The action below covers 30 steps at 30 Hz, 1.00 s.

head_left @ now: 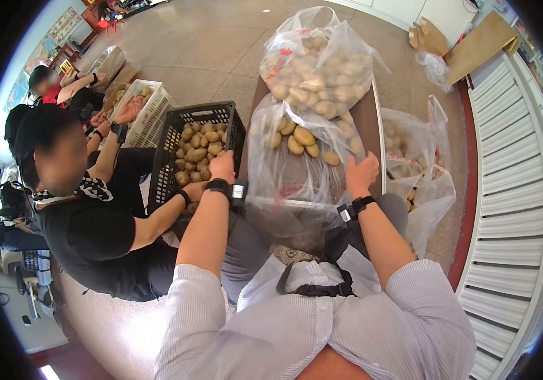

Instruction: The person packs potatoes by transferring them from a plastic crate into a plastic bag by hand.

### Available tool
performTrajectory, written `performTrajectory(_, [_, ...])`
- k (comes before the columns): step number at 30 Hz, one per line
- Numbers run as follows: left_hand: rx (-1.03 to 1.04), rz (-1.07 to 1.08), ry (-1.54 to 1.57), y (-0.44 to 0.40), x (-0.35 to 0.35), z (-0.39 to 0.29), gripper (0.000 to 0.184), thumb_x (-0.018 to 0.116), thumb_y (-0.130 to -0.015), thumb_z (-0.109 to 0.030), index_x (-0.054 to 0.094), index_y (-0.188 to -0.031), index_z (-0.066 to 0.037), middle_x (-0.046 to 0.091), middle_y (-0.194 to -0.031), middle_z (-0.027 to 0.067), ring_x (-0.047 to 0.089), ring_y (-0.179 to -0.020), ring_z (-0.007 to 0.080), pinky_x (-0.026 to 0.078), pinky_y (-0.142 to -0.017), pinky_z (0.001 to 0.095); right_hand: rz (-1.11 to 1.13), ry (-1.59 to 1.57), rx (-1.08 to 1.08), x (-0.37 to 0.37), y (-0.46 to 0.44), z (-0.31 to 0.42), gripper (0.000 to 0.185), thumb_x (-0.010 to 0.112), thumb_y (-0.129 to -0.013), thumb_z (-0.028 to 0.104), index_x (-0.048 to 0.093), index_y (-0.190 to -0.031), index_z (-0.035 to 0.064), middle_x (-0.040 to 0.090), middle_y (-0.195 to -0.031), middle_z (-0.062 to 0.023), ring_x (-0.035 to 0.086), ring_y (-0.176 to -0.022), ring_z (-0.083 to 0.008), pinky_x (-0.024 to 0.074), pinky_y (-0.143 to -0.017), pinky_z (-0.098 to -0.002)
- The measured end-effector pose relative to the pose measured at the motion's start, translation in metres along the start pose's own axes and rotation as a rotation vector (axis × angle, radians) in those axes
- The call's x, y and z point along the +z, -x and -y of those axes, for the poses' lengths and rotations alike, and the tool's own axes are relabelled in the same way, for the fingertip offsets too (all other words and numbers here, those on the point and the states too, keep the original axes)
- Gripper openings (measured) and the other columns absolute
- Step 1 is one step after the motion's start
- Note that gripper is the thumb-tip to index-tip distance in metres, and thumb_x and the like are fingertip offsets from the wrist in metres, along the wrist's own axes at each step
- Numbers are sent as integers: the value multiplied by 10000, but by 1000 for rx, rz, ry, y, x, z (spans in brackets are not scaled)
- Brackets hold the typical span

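Observation:
My left hand (223,166) is at the near right corner of the black plastic crate (238,130), its fingers curled. Whatever it holds, if anything, is hidden. Potatoes (199,144) fill much of that crate. On the right, my right hand (361,175) touches the side of a clear plastic bag (303,183), thumb and fingers apart. Several loose potatoes (303,136) lie toward the far end of this bag. Behind it stands a fuller clear bag of potatoes (322,73), with red print on the plastic. Both bags rest on a low brown-topped table (260,95).
A co-worker (88,221) in black sits close on my left, one hand near the black crate. Beyond is a white crate (157,111) with potatoes and another person. More potato bags (411,145) stand on the floor at right, beside a white slatted radiator (506,190).

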<state>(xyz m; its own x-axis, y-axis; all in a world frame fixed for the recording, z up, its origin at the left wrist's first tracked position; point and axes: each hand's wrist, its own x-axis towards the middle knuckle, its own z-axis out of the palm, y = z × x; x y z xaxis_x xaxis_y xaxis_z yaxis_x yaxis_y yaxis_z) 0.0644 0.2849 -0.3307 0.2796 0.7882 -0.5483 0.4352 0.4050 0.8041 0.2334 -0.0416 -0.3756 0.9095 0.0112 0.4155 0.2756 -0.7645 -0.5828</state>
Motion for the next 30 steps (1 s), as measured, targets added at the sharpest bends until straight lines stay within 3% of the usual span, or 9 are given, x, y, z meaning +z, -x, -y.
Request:
performTrajectory(2, [93, 31, -128, -7, 26, 22, 416, 672, -796, -299, 626, -949, 85, 661, -916, 192, 644, -809, 314, 510, -682, 429, 195, -2, 476, -1, 6, -5, 694, 675, -821, 400, 461, -1301, -53, 498, -1327, -254, 418, -1298, -405, 337, -1074, -508])
performTrajectory(9, [243, 231, -521, -37, 69, 95, 464, 684, -790, -272, 621, -1025, 124, 673, -923, 197, 647, -847, 349, 490, -785, 446, 344, -283, 661, 34, 35, -40, 767, 717, -797, 354, 432, -1332, -116, 529, -1287, -303, 525, -1217, -407, 430, -1005, -458])
performTrajectory(12, [317, -2, -507, -20, 82, 125, 459, 689, -753, -256, 644, -1013, 120, 688, -981, 255, 675, -949, 369, 496, -789, 429, 390, -469, 678, 48, 44, -52, 653, 694, -820, 351, 518, -1241, -117, 630, -1131, -239, 629, -998, -313, 504, -822, -404])
performTrajectory(14, [310, 52, -546, 19, 75, 102, 429, 675, -761, -246, 651, -982, 120, 687, -946, 262, 676, -934, 379, 498, -785, 430, 817, -889, 850, 40, 48, -47, 449, 653, -855, 307, 601, -1087, -74, 658, -907, -126, 595, -742, -206, 462, -620, -356])
performTrajectory(16, [303, 96, -579, 19, 74, 108, 402, 661, -768, -237, 657, -952, 121, 685, -911, 269, 676, -919, 388, 500, -781, 431, 822, -801, 817, 17, 50, -26, 370, 629, -874, 292, 611, -1025, -45, 626, -819, -86, 545, -666, -177, 418, -571, -344])
performTrajectory(19, [626, 180, -750, -15, 76, 136, 346, 530, -848, -254, 712, -852, 41, 686, -914, 256, 658, -926, 427, 518, -828, 485, 818, -747, 761, -2, 57, -12, 285, 593, -905, 270, 615, -946, -10, 571, -714, -42, 489, -588, -149, 369, -520, -342])
performTrajectory(21, [851, 189, -1156, 9, 68, 119, 337, 482, -877, -217, 723, -857, 18, 687, -907, 247, 661, -898, 420, 518, -812, 490, 800, -776, 739, -6, 59, -12, 269, 581, -917, 264, 610, -930, -4, 548, -698, -38, 482, -588, -150, 363, -518, -351])
performTrajectory(28, [532, 149, -917, 19, 65, 110, 288, 562, -832, -246, 746, -883, -30, 705, -924, 209, 686, -899, 364, 530, -825, 462, 730, -714, 658, -13, 62, -19, 315, 560, -910, 261, 616, -910, -49, 570, -705, -85, 513, -606, -178, 392, -541, -364])
performTrajectory(30, [768, 350, -1377, 24, 58, 105, 278, 599, -822, -278, 756, -875, -55, 716, -915, 181, 695, -892, 339, 542, -801, 447, 703, -703, 648, -18, 67, -16, 353, 544, -880, 255, 616, -858, -91, 590, -696, -121, 535, -603, -201, 408, -554, -377])
